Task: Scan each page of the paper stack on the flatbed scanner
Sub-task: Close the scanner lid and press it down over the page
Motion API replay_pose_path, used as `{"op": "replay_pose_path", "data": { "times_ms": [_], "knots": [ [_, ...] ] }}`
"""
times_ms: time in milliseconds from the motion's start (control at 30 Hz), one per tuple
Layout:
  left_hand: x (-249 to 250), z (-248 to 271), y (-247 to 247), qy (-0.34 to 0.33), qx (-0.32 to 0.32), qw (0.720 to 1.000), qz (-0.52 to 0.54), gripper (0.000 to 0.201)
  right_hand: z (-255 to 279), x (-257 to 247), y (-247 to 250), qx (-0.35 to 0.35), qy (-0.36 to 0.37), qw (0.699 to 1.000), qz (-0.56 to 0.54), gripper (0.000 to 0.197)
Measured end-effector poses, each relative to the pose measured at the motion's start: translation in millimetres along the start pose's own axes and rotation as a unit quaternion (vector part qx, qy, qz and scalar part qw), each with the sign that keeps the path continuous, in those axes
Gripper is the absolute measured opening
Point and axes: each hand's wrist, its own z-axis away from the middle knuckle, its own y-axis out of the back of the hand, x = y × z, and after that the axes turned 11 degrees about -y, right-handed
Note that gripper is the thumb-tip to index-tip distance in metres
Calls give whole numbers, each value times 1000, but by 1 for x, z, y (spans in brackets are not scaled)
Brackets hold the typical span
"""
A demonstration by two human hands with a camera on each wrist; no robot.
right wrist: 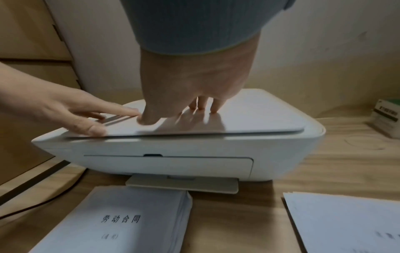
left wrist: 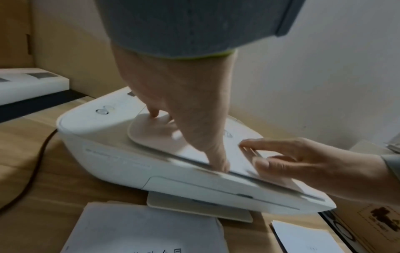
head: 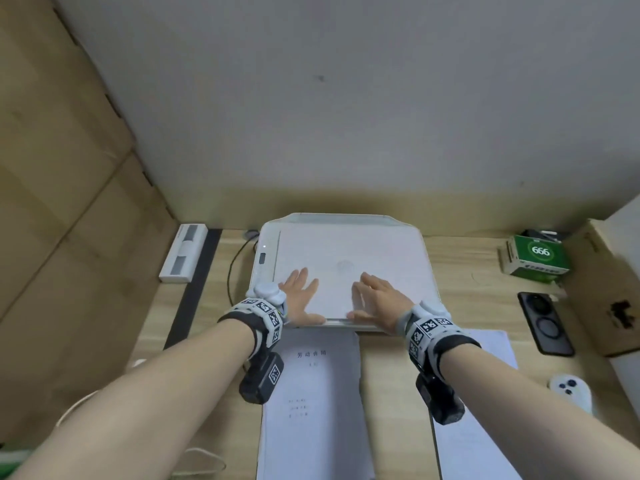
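The fingers of both hands lay straight and spread, gripping nothing, pressed flat on the scanner lid (head: 349,271). The left hand (head: 299,299) rested near the lid's front left corner, its thumb along the front edge; the right hand (head: 375,299) lay beside it toward the middle, thumb also at the front edge. The lid was down on the one white flatbed scanner (right wrist: 177,154), with only a thin gap showing along the front in the left wrist view.

Two lots of paper lay on the desk (head: 464,289): one thick paper stack (head: 311,393) with a printed title page, just in front of the scanner's output tray (right wrist: 181,185), and one looser pile of sheets (right wrist: 346,222) to its right, well apart from it. There were two phones (head: 545,323) at the right, one green box (head: 536,259), one brown carton (head: 609,289) and one white power strip (head: 183,252) at the left.

The desk was light wood, backed by a plain pale wall (head: 346,98), with cardboard panels on the left. The scanner stood close to the wall, with bare wood on either side of it.
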Motion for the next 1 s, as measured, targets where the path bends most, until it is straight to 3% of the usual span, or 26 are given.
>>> {"op": "replay_pose_path", "data": {
  "times_ms": [167, 300, 467, 600, 700, 800, 900, 1000],
  "knots": [
    [1, -4, -21, -1, 61, 997, 38, 70, -7, 6, -24, 76, 3, 997, -6, 54],
    [-14, 6, -22, 11, 126, 991, 49, 60, -34, -5, -29, 83, -2, 996, 11, 60],
    [-43, 28, -20, 108, 195, 968, 113, 60, -75, -30, -31, 67, 13, 998, 1, 78],
    [-68, 34, -26, 186, 215, 932, 226, 63, -96, -63, -36, 70, 8, 998, -4, 66],
    [-74, 20, -27, 232, 224, 886, 333, 62, -109, -74, -44, 85, 8, 996, -4, 68],
    [-75, 6, -32, 256, 242, 847, 397, 50, -115, -73, -46, 93, 23, 995, 0, 69],
    [-81, -5, -44, 262, 304, 799, 448, 33, -119, -72, -47, 94, 26, 995, 0, 69],
    [-80, -7, -48, 252, 311, 802, 443, 27, -119, -72, -48, 98, 23, 995, 2, 69]
  ]
}}
